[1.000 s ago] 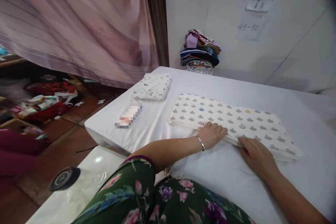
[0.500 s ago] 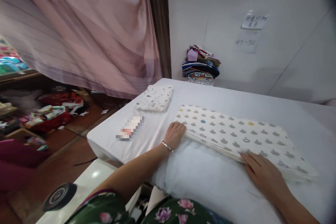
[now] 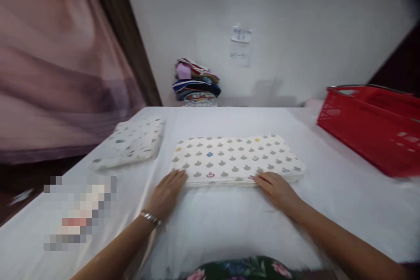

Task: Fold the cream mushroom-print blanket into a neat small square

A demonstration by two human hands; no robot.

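Observation:
A white folded cloth [image 3: 229,157] with grey bunny-like prints and a few coloured ones lies flat in several layers on the table. Over its near left corner curl the fingers of my left hand [image 3: 167,190], which wears a silver bracelet. My right hand [image 3: 278,190] holds the near edge, right of the middle, fingers on top; its thumb is mostly hidden. Farther left lies another folded white cloth [image 3: 133,142] with small dark prints, touched by neither hand.
The white-covered table [image 3: 229,118] reaches to the wall. A red plastic basket [image 3: 370,127] stands at the right. At the back is a pile of folded clothes [image 3: 197,83]. A pixelated object [image 3: 83,212] lies front left. A pink curtain [image 3: 62,74] hangs at the left.
My view has turned to the right, bringing the red basket into sight and the floor clutter out of it. Both hands stay at the near edge of the bunny-print cloth.

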